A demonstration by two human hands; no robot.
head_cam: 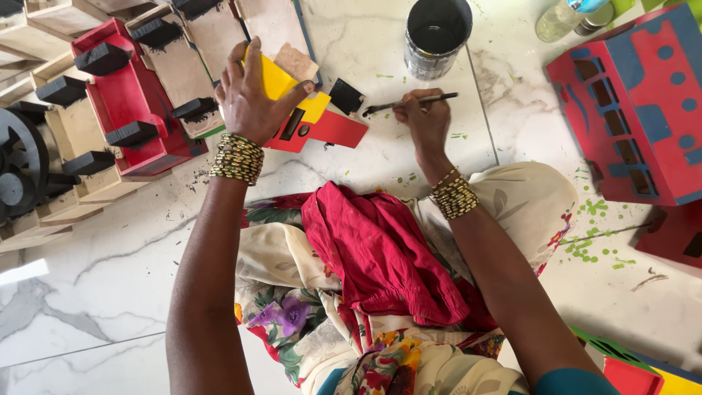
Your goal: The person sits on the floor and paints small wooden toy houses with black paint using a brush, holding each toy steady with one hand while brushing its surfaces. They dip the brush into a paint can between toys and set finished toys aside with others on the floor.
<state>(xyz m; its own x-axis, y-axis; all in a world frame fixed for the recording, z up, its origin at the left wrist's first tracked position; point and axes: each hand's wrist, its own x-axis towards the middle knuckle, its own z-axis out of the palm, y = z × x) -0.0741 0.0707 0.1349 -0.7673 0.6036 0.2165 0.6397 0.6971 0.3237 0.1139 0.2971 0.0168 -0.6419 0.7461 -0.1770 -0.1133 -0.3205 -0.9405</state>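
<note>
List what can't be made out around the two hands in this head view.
- Yellow and red toy: upper part hidden under the left hand.
- Paintbrush: handle end hidden inside the right hand.
- Paint tin: paint level too dark to tell.
- Blue and red toy bus: cut off by the right edge.

I have one view only, from the camera on the person's head, looking steeply down and close over the lap, both forearms and the marble floor point(88, 292) just ahead
</note>
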